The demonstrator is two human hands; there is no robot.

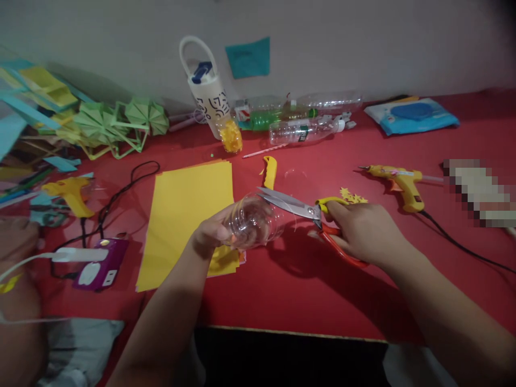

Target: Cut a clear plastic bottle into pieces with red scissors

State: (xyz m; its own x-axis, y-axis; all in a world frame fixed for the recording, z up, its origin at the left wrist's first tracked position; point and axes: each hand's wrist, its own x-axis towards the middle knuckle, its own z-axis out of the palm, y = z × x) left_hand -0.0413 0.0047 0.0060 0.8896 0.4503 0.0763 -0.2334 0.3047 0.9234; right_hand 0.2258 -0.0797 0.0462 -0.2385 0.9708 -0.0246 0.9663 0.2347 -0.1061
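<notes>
My left hand (213, 230) grips a clear plastic bottle piece (252, 223) from its left side, above the table. My right hand (360, 228) is closed around the yellow and red handles of a pair of scissors (296, 205). The scissor blades point left and lie at the upper edge of the bottle piece; whether they bite into the plastic I cannot tell. Beneath my left hand lies a stack of yellow paper (185, 209). A yellow cutter (270, 172) rests just beyond the bottle piece, and small yellow star cut-outs (352, 196) lie behind my right hand.
Yellow glue guns lie at the right (397, 180) and left (72, 193), with cords. A purple power strip (100, 266) sits at the left near another person's arm (20, 301). Along the wall are a white tumbler (209, 102), plastic bottles (302, 130), wipes (411, 115) and folded-paper shapes (100, 123).
</notes>
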